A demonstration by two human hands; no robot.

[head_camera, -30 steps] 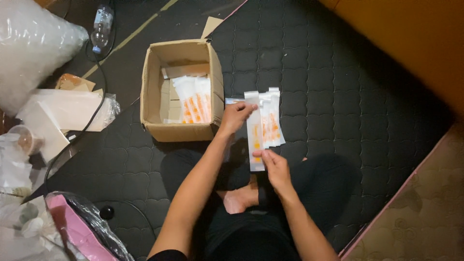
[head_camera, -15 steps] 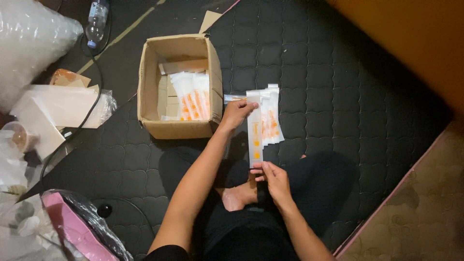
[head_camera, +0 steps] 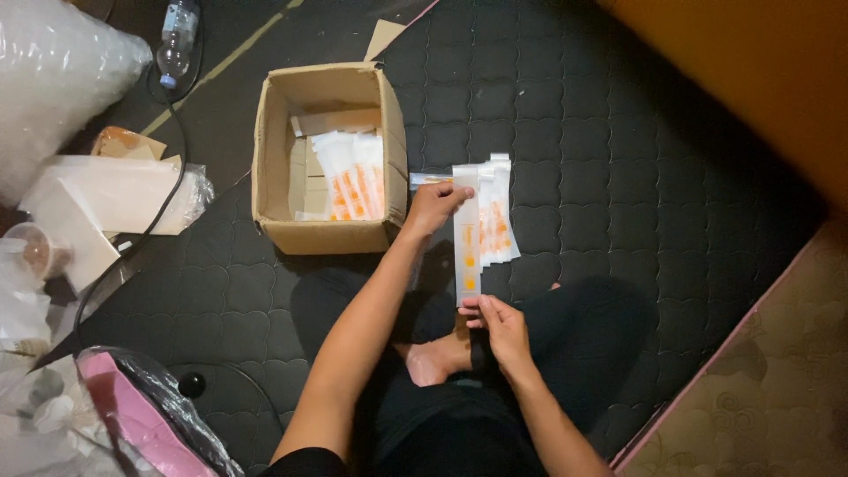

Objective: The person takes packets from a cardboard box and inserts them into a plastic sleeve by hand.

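I sit on a dark quilted mattress (head_camera: 618, 159). My left hand (head_camera: 435, 207) pinches the top end of a long clear packet with orange print (head_camera: 466, 243). My right hand (head_camera: 499, 322) grips the bottom end of that same packet. Beside it lies a small pile of like packets (head_camera: 497, 216) on the mattress. To the left of my left hand stands an open cardboard box (head_camera: 329, 159) with more orange-printed packets (head_camera: 353, 177) inside.
At far left lie a large clear plastic bag (head_camera: 53, 79), a water bottle (head_camera: 177, 40), flat white bags (head_camera: 106, 194) and a black cable (head_camera: 168, 212). A pink thing in plastic (head_camera: 141, 415) sits at bottom left. An orange wall (head_camera: 751, 71) rises at top right.
The view has shifted slightly. My right hand has slid down to the packet's bottom end, and the packet now lies stretched straight between both hands.
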